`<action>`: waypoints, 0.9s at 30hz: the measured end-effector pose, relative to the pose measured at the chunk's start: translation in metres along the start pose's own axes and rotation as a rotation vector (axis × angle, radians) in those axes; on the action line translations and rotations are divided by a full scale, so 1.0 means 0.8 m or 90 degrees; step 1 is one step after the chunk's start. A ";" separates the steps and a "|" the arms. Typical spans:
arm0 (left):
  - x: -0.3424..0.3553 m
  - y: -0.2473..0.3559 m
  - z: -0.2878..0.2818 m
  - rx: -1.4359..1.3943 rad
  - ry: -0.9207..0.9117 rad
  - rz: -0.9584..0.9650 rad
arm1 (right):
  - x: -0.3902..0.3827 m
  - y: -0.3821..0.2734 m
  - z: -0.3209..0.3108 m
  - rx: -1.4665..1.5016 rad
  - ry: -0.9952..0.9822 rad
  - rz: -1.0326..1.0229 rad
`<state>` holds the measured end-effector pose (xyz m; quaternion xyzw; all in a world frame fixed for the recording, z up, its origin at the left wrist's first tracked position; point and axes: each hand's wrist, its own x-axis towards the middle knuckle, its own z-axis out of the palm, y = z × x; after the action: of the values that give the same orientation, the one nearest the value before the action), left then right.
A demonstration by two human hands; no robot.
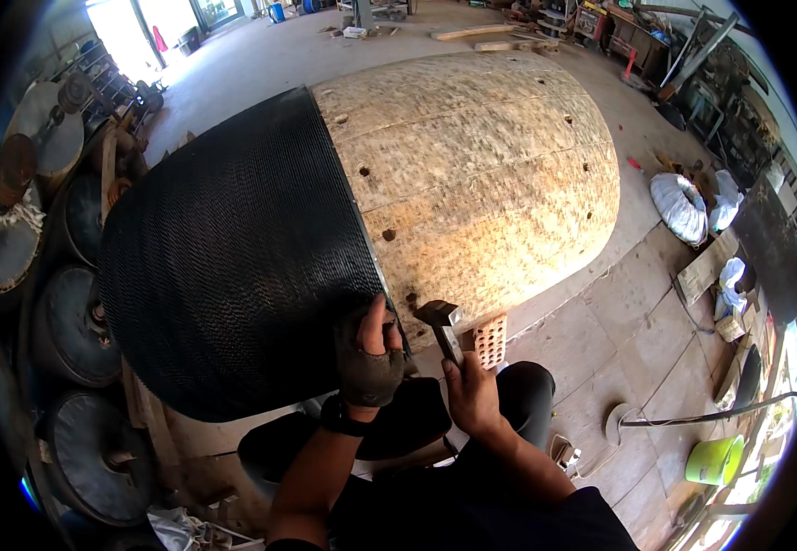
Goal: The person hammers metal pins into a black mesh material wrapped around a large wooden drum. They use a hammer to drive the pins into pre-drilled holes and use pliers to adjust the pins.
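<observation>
A large barrel-shaped wooden drum (490, 156) lies on its side in front of me. Its left half is wrapped in a black ribbed covering (224, 248); pale, mottled wood with several dark holes shows on the right. My left hand (368, 367), in a dark fingerless glove, rests at the covering's lower right edge. Its fingers are pressed together there, and what they pinch, if anything, is too small to tell. In my right hand (475, 397) is a hammer (440, 317), gripped by the handle. Its metal head is raised close to the wood, just right of my left fingers.
Round black discs or rollers (82, 326) crowd the left side. A red perforated brick (490, 342) stands under the drum's near right side. On the right floor are a white wrapped coil (679, 208), a long metal rod (701, 415) and a lime-green bucket (715, 461).
</observation>
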<state>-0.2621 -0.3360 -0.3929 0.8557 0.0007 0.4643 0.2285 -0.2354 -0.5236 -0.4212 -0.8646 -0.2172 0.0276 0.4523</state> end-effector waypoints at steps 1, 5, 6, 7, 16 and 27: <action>0.000 0.001 0.002 0.021 -0.010 -0.005 | -0.001 0.001 -0.001 0.002 -0.008 0.012; 0.007 0.009 -0.002 0.032 -0.049 -0.052 | -0.007 0.007 0.003 0.021 -0.021 0.031; 0.007 0.008 0.000 0.027 -0.054 -0.059 | -0.007 0.009 0.005 0.028 -0.019 0.028; 0.006 0.008 0.001 0.023 -0.059 -0.068 | -0.008 0.009 0.006 0.036 -0.016 0.015; 0.018 0.011 0.023 0.103 0.011 -0.075 | 0.005 -0.015 -0.002 -0.022 -0.019 -0.063; -0.035 0.041 -0.011 0.041 -0.037 -0.092 | -0.013 -0.011 -0.012 0.145 0.081 -0.135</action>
<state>-0.2915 -0.3681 -0.3981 0.8733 0.0709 0.4212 0.2342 -0.2454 -0.5307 -0.4096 -0.7800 -0.2734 -0.0507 0.5606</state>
